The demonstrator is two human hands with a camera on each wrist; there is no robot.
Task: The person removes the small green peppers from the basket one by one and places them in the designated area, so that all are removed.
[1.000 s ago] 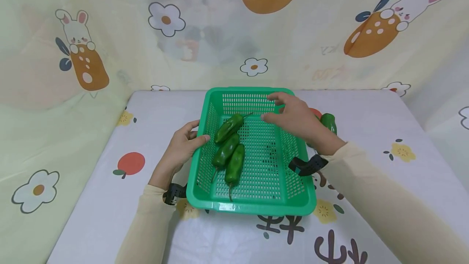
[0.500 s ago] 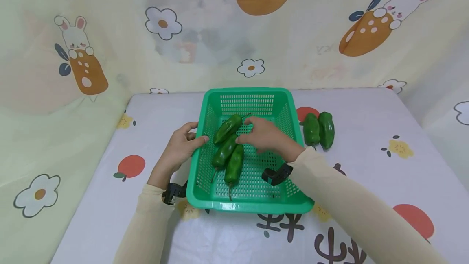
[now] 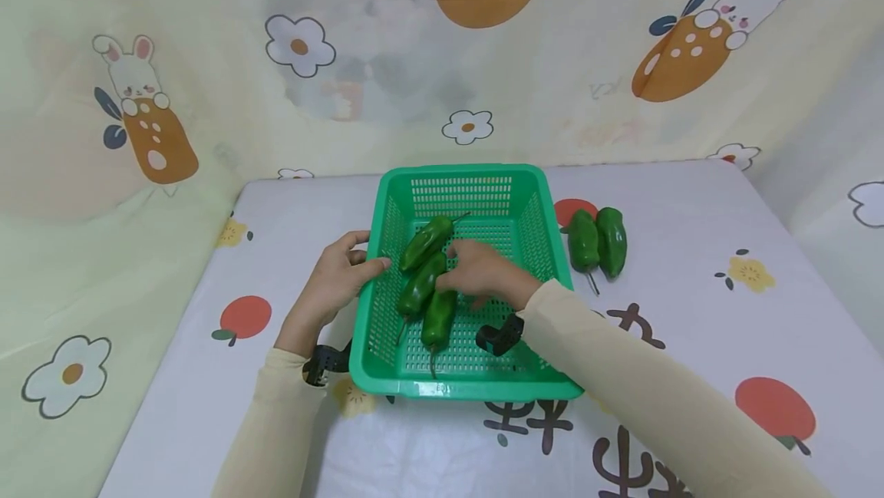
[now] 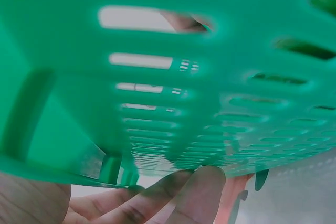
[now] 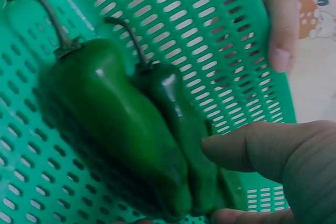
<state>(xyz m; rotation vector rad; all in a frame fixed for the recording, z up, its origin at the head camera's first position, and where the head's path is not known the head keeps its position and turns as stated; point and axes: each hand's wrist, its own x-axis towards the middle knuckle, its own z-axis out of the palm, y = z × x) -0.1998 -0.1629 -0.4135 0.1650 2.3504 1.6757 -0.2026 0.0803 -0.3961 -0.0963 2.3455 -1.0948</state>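
Three long green peppers lie together in a green plastic basket [image 3: 470,389]: the upper one [image 3: 427,243], the middle one [image 3: 423,285] and the lower one [image 3: 438,323]. My left hand [image 3: 338,274] grips the basket's left side, thumb over the rim and fingers outside; in the left wrist view, fingers [image 4: 202,198] lie along the slotted wall. Inside the basket, my right hand [image 3: 483,275] reaches over the peppers from the right, thumb and fingers apart. In the right wrist view its thumb [image 5: 236,148] is right at the middle pepper, with fingertips near the peppers' ends.
Two more green peppers [image 3: 584,243] lie side by side on the table [image 3: 691,252], right of the basket. A printed cloth [image 3: 387,61] hangs behind the table, and another [image 3: 62,252] covers the left side. Fruit, flowers and characters are printed on the tablecloth.
My right hand has come from above the basket's right rim, down and left to the middle pepper, uncovering the two peppers on the table. My left hand keeps its grip on the basket.
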